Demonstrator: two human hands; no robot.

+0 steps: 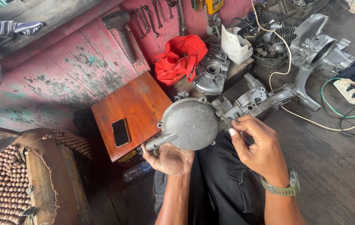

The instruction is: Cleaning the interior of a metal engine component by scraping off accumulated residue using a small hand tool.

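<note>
Cradling a round grey metal cover (pixel 190 123) from below, the left hand (pixel 169 157) curls its fingers around the spout. The right hand (pixel 257 146) pinches a thin tool (pixel 224 118) against the cover's right rim. Close left sits a wooden box (pixel 133 112) bearing a phone (pixel 120 132); bare plank floor (pixel 336 166) lies right.

plank floor (pixel 336 166), engine casings (pixel 315 50), perhaps cables (pixel 331 109)
</note>
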